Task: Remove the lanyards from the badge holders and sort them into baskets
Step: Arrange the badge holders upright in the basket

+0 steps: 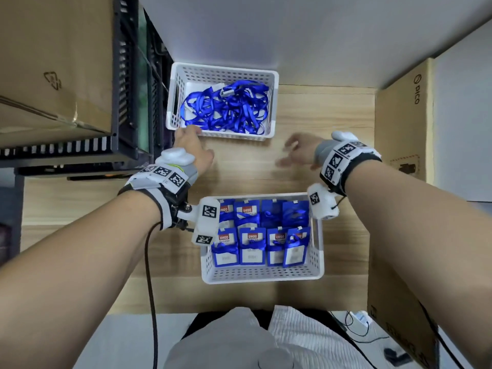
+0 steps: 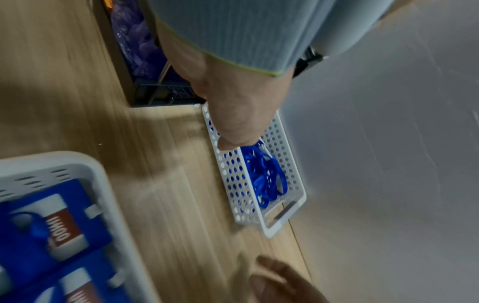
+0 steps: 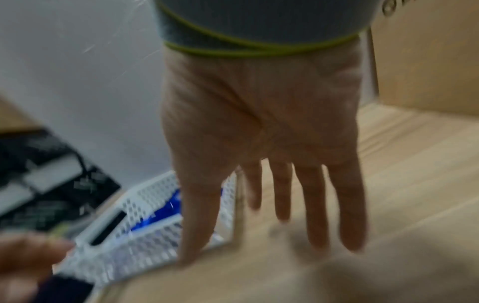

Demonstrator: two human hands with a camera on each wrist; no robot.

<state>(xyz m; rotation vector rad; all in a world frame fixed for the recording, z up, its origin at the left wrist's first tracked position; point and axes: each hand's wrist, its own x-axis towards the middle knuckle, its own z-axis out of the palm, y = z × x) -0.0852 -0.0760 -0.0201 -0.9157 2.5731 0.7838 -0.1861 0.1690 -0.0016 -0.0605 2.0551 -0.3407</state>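
We take the far white basket (image 1: 223, 73) as our landmark. To its left stand a large cardboard box (image 1: 56, 62) and a black slatted rack (image 1: 133, 83), the rack just beside the basket's left wall.

Our left hand (image 1: 193, 147) sits at the basket's near left corner. In the left wrist view its fingers curl over the basket's rim (image 2: 220, 151) there, so we read it as gripping the basket; the fingertips themselves are hidden inside.

Inside the basket lies a loose tangle of blue lanyards (image 1: 229, 107), filling most of its floor, with a pale clip end showing near the far wall.

Nearer to us than this basket, with a strip of bare wooden table (image 1: 253, 166) between them, stands a second white basket (image 1: 263, 275). It holds blue badge holders (image 1: 253, 246) standing upright in two rows, each with a blue lanyard still wrapped on it.

Our right hand (image 1: 298, 151) hovers over the table just past the far basket's near right corner, apart from both baskets. The right wrist view, though blurred, shows its fingers (image 3: 316, 201) straight and spread, holding nothing.

Farther right of the basket stands another cardboard box (image 1: 402, 123), at the table's right edge.
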